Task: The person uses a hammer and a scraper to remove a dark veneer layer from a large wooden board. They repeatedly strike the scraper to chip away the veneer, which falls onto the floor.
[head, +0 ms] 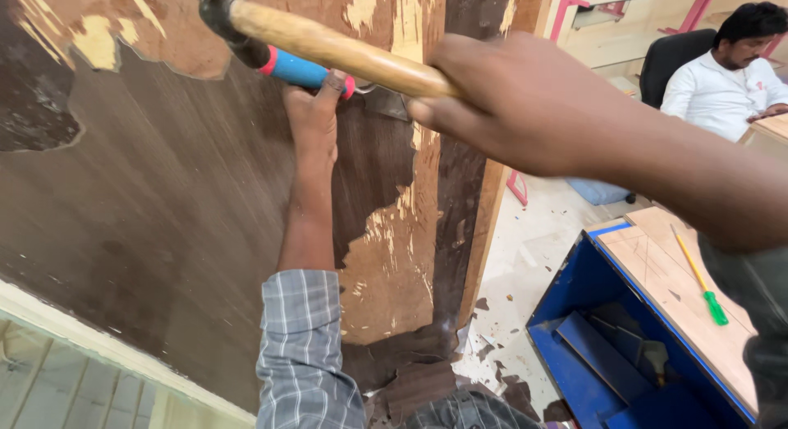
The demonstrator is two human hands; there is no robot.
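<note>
- The hammer [328,45] sits in the upper middle of the frame, its wooden handle slanting down to the right; the dark metal head is cut off by the top edge at upper left.
- Just under the handle lies a chisel [305,71] with a blue grip and pink ends. Its metal blade is mostly hidden behind the hammer handle and the right hand, so the tip is hard to make out.
- The right hand [525,100], large and slightly blurred in the upper centre-right, is wrapped tight around the hammer handle, the forearm running off to the right edge.
- The left hand [310,121] is raised, fingers curled around the chisel grip; the arm stretches straight up from a grey checked sleeve [302,347] at bottom centre.
- Both tools are against a dark brown board [164,207] whose veneer is peeled in pale patches.
- At lower right, a blue box [591,314] stands beside a counter [657,265] bearing a green-handled screwdriver [702,281].
- A seated person in white [722,84] is at upper right.
</note>
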